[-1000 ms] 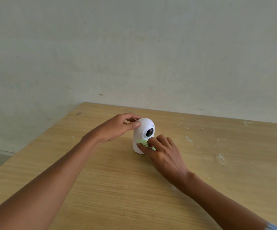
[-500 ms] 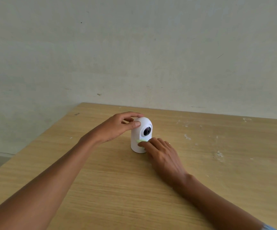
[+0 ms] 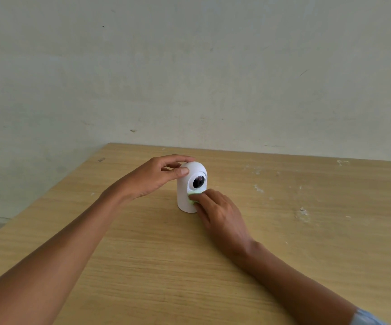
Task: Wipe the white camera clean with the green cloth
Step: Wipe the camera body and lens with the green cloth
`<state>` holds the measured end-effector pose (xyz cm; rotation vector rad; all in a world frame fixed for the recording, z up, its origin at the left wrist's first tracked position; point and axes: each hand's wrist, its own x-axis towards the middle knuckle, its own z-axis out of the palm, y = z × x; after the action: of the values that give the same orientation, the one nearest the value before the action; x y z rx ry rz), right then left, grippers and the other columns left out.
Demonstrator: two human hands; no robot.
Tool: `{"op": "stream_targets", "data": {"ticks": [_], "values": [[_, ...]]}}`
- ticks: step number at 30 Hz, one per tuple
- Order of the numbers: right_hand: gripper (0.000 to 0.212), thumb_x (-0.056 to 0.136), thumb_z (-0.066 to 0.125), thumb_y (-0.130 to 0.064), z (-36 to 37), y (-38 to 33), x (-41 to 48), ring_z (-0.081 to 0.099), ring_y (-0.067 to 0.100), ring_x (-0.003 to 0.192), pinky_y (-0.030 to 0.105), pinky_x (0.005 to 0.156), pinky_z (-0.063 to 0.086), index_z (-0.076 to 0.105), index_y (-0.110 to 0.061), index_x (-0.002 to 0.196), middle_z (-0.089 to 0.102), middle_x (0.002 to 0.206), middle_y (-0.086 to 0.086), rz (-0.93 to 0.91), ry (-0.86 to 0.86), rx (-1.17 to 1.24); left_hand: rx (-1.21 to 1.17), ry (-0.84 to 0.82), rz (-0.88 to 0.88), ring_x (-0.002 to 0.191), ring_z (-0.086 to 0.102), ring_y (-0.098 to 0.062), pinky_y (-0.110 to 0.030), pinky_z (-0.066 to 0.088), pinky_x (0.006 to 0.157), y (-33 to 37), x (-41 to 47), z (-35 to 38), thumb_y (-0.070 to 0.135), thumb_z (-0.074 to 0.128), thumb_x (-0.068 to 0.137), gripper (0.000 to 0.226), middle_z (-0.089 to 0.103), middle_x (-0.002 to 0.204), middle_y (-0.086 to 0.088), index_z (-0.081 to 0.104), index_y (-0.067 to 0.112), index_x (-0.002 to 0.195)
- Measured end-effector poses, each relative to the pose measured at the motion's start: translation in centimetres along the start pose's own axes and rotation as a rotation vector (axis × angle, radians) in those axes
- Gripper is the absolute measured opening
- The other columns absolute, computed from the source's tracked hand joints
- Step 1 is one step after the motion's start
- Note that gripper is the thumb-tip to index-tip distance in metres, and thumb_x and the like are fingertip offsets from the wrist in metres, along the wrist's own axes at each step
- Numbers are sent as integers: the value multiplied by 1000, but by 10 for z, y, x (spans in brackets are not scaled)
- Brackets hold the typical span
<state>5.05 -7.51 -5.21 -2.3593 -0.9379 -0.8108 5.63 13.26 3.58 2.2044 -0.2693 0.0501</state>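
A white camera (image 3: pixel 185 186) with a domed top and a dark round lens stands upright on the wooden table (image 3: pixel 143 254). My left hand (image 3: pixel 152 178) grips its top from the left, thumb on the front and fingers over the dome. My right hand (image 3: pixel 218 209) presses a small green cloth (image 3: pixel 194 198) against the camera's front, just below the lens. Most of the cloth is hidden under my fingers.
A pale wall (image 3: pixel 189 78) rises right behind the table's far edge. White flecks and scuffs (image 3: pixel 303 213) dot the tabletop to the right of the camera. The table's left edge runs diagonally toward me.
My right hand with the cloth slid down the camera's front and then back up a little under the lens. My left hand kept its hold on the top.
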Motion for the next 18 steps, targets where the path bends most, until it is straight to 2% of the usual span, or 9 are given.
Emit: {"op": "stream_targets", "data": {"ticks": [4,8,13,16,18], "values": [[20,87,67,-13,-2,12,0,63,28,81,40,67,54,71,-18,106,69,90,1,116,67,-5,13,-7,-9,120,58,0,-30,44,107,0,1,-1,45,62,95,33,62,133,10,64,53,127],[18,91,66,-15,-4,14,1,63,27,90,37,70,53,71,-18,108,70,97,0,200,90,46,7,-11,-11,118,57,3,-22,43,98,2,0,-1,42,62,96,34,61,130,11,63,49,130],[17,93,59,-12,-4,2,-3,61,24,87,32,58,47,68,-14,107,62,101,3,120,13,120,6,-9,-2,117,56,6,-23,42,98,3,-1,-1,42,62,96,34,60,129,15,63,49,130],[17,93,59,-9,-4,5,0,63,22,90,37,66,53,70,-12,107,61,115,1,181,38,186,10,-7,4,118,58,2,-26,43,103,2,0,-1,43,62,96,34,61,133,12,64,51,129],[16,93,60,-7,-4,11,6,65,22,90,41,71,54,71,-10,104,64,111,0,222,57,221,14,-8,-1,118,59,0,-29,43,107,1,0,-2,45,63,95,34,61,134,11,63,52,129]]}}
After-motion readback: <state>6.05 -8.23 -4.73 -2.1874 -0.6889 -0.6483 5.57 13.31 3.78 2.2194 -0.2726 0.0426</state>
